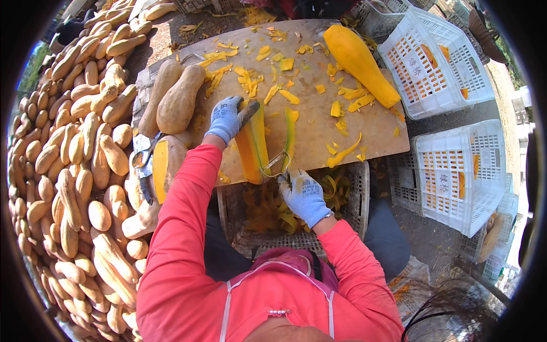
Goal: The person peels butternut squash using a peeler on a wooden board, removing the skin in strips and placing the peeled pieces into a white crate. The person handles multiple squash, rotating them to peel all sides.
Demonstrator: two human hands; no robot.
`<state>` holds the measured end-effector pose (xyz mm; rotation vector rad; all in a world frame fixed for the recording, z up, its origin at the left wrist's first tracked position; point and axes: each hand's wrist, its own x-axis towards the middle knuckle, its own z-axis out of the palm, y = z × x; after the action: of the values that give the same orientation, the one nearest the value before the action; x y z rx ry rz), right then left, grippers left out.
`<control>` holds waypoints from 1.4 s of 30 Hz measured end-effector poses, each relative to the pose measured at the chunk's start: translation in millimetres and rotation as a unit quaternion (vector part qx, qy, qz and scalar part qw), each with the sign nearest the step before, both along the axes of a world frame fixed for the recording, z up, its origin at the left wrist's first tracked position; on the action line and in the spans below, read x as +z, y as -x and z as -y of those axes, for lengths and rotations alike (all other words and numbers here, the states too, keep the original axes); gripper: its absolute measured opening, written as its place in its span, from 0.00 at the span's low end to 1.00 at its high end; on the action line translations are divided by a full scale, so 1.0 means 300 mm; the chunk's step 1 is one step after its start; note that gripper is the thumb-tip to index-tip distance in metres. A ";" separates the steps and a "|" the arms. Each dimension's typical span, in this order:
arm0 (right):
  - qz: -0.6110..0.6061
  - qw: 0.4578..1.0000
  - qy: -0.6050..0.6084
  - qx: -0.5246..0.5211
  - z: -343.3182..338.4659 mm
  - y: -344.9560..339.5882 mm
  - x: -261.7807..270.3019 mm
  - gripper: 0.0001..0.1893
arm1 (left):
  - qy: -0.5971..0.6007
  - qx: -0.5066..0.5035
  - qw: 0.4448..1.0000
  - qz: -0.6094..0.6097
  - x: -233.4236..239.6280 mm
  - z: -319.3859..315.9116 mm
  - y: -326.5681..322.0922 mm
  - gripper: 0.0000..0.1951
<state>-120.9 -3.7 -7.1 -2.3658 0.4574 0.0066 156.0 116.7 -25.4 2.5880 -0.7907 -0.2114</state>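
Observation:
My left hand (226, 117), in a light blue work glove, holds the far end of a partly peeled squash piece (245, 151) on the wooden board (312, 128). Orange flesh and a dark green streak show along the piece. In my gloved right hand (304, 194) is a peeler with a thin metal loop (273, 161), its handle mostly hidden by the fingers. The loop lies at the near end of the piece. A green-edged peel strip (291, 134) lies just beyond the right hand. Toward the board's far right rests a whole peeled squash (359, 64).
Two unpeeled squashes (181, 98) and a partly peeled one (171, 160) sit left of my left arm. A large squash pile (77, 205) fills the left side. Below the board's near edge, a crate (364, 201) holds peelings. White plastic crates (448, 179) stand right.

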 end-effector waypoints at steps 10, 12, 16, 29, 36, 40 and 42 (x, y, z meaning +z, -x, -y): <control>-0.245 0.963 0.004 0.113 -0.128 0.209 -0.066 0.25 | -0.007 0.021 1.000 0.015 -0.019 0.002 -0.017 0.34; -0.321 0.934 -0.028 0.156 -0.149 0.387 -0.083 0.24 | -0.003 0.040 0.999 0.034 -0.017 -0.006 0.004 0.31; -0.120 0.992 0.012 0.041 -0.077 0.214 -0.021 0.20 | 0.006 -0.006 0.998 0.067 -0.002 0.020 0.020 0.24; -0.267 0.951 -0.008 0.157 -0.098 0.226 -0.035 0.26 | 0.022 0.007 0.997 0.076 -0.020 0.035 0.019 0.21; -0.036 0.999 -0.010 0.012 0.062 -0.232 -0.019 0.21 | 0.082 0.059 0.995 -0.005 -0.059 -0.016 -0.048 0.26; -0.048 0.997 0.032 0.052 0.008 -0.321 -0.092 0.23 | 0.080 0.077 0.993 -0.028 -0.045 -0.002 -0.022 0.26; -0.113 0.990 0.004 0.083 -0.070 -0.100 -0.061 0.20 | 0.090 0.089 0.991 -0.043 -0.068 -0.032 -0.025 0.25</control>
<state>-90.8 17.4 -25.5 -2.4150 0.3654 0.3545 163.5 126.3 -45.7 2.4428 -0.5184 -0.1870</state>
